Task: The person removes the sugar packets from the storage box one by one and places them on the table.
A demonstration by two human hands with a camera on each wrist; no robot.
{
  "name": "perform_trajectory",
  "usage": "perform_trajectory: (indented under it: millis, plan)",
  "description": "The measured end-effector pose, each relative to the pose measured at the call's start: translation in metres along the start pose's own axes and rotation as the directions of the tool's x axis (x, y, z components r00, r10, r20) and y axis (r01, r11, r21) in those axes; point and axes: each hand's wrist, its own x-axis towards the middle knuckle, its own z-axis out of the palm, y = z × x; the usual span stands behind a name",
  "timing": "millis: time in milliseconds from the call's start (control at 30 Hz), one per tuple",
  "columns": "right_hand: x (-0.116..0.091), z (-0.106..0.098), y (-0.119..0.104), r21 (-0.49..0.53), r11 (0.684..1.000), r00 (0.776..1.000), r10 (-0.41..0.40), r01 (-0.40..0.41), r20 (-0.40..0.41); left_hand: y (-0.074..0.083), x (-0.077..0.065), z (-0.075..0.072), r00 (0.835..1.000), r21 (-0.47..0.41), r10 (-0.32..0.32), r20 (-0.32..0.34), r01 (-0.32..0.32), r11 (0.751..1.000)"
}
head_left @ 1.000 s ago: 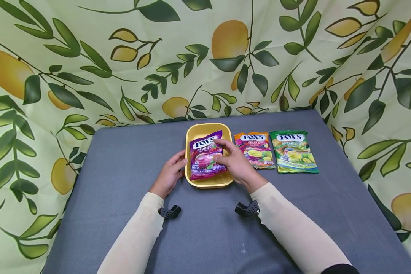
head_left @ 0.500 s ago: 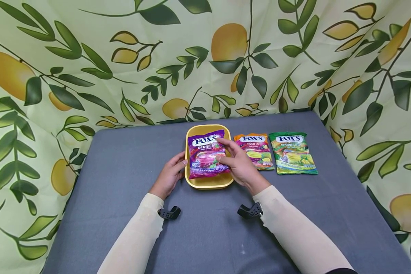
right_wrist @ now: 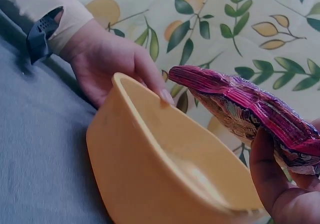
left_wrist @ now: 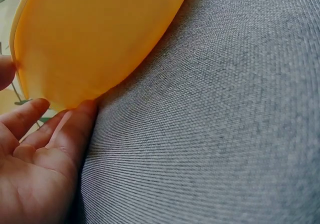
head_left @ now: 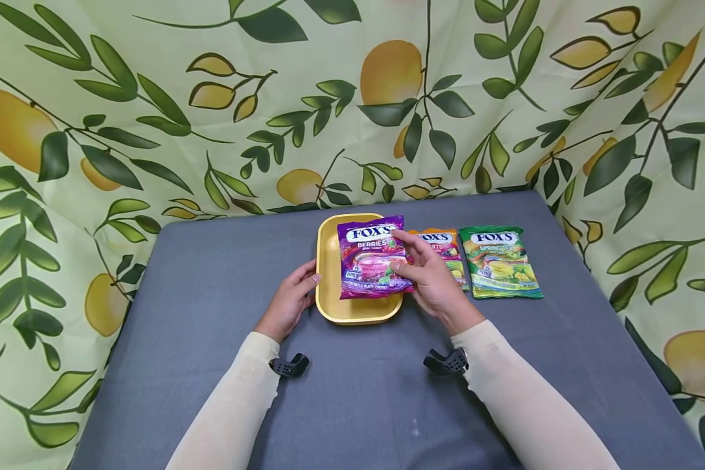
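Over the right part of a yellow plastic tub (head_left: 328, 261), my right hand (head_left: 437, 281) holds a purple candy bag (head_left: 371, 261) by its right side, thumb on the front. Seen from the right wrist, that bag (right_wrist: 245, 109) is raised above the tub's rim and tilted. My left hand (head_left: 290, 297) is at the tub's left side, its thumb at the rim and its fingers against the outer wall. The left wrist view shows those fingers (left_wrist: 75, 129) touching the yellow wall (left_wrist: 90, 44). No other thing shows inside the tub's visible part.
Right of the tub lies an orange candy bag (head_left: 455, 258), partly hidden by the right hand and the purple bag. Beside it lies a green candy bag (head_left: 499, 261). A grey cloth (head_left: 223, 281) covers the table, and a leaf-patterned curtain (head_left: 305, 78) stands behind.
The purple candy bag has risen from inside the tub and shifted right, gripped by my right hand. My left hand has stayed at the tub's left side.
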Motion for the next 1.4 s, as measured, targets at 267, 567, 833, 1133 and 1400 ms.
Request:
perform_trajectory:
  millis: [267, 567, 833, 1133, 1400]
  plan:
    - [-0.014, -0.025, -0.003, -0.023, 1.0, 1.0, 0.012, -0.013, -0.011, 0.002, -0.001, 0.0, 1.0, -0.015, -0.006, 0.019, 0.006, 1.0]
    - [-0.037, -0.052, -0.011, -0.051, 0.999, 0.999, 0.01, -0.012, -0.036, 0.001, -0.001, 0.0, 1.0, -0.013, -0.004, 0.021, 0.004, 1.0]
    - [-0.059, -0.074, -0.019, -0.043, 0.999, 0.997, -0.006, 0.002, -0.081, 0.001, -0.001, 0.0, 1.0, -0.014, -0.007, 0.021, 0.007, 1.0]
    - [-0.08, -0.093, -0.016, -0.067, 0.998, 0.995, 0.013, -0.02, -0.102, -0.001, 0.003, 0.0, 0.999, 0.002, 0.0, 0.038, 0.0, 1.0]
    - [-0.099, -0.097, -0.004, -0.098, 0.991, 0.99, 0.074, -0.086, -0.12, 0.0, 0.001, -0.002, 1.0, 0.005, -0.009, 0.025, 0.008, 1.0]
